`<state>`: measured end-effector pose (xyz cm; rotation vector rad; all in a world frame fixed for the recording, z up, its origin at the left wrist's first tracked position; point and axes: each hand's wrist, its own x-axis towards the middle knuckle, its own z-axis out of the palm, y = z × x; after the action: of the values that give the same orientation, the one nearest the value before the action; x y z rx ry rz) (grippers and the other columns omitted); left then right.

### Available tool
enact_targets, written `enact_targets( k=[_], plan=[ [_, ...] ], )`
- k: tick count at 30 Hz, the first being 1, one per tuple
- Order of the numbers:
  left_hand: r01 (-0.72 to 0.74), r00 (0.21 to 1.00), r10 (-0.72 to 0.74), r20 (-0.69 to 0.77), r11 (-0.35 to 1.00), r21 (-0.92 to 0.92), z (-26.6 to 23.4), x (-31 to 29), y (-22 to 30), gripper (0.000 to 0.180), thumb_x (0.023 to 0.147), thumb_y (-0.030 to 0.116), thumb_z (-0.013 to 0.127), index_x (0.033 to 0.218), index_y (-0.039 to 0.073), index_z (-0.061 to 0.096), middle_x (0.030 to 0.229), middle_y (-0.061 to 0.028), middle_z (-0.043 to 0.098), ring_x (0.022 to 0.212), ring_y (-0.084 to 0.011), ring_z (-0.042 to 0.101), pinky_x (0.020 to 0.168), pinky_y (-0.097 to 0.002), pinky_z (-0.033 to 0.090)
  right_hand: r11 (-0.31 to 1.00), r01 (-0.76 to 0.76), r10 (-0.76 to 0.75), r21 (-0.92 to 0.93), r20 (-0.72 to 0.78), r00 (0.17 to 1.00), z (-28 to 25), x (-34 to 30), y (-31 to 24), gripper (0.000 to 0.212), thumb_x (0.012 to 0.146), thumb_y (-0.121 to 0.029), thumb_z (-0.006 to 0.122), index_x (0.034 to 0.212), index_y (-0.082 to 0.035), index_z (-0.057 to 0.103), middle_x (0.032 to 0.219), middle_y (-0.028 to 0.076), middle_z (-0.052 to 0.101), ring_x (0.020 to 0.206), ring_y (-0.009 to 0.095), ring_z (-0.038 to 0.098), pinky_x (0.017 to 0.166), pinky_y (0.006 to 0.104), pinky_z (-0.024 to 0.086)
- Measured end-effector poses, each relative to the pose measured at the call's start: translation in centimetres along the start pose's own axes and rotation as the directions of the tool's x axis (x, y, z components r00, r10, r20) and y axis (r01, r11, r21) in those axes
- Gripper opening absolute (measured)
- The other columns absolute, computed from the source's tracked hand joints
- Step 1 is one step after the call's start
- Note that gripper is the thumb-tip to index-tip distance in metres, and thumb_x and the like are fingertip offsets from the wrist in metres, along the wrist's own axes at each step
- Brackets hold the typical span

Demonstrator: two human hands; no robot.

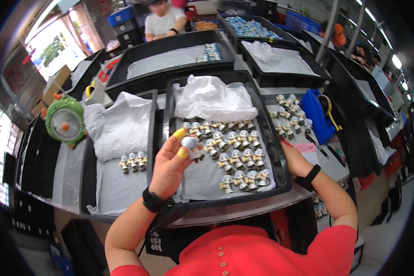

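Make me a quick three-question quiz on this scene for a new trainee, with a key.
1. What does the person's left hand hold?
2. True or false: the green fan stands on the person's left side.
3. Which colour are the finger covers on the left hand? A) blue; B) yellow; C) black.

Key: 1. A small figurine. 2. True. 3. B.
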<state>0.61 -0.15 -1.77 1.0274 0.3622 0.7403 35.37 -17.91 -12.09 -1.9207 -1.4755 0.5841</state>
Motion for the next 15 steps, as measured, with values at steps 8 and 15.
enact_targets(
  k=[8,15],
  plan=[
    [-0.039,0.998,0.04,0.041,0.999,-0.012,0.1,0.4,0.1,0.049,0.093,0.014,0.06,0.138,0.004,0.042,0.128,-0.0076,0.054,0.116,-0.0215,0.055,0.089,-0.0255,0.045,0.911,-0.364,0.379,0.196,-0.042,0.925,-8.1,-1.5,-5.0,0.019,0.082,-0.009,0.055,0.1,-0.004,0.054,0.075,-0.001,0.053,0.059,0.007,0.048,0.05,0.0236,0.037],
    [-0.078,0.997,0.078,0.01,0.997,0.006,0.0,0.0,0.3,0.053,0.09,0.018,0.066,0.135,0.003,0.044,0.128,-0.0054,0.053,0.116,-0.0196,0.055,0.092,-0.0263,0.043,0.805,-0.083,0.047,0.588,0.077,0.996,-5.6,1.7,-17.7,0.037,0.102,-0.029,0.042,0.129,-0.006,0.051,0.072,-0.006,0.042,0.058,0.002,0.035,0.049,0.0172,0.028]
  ],
)
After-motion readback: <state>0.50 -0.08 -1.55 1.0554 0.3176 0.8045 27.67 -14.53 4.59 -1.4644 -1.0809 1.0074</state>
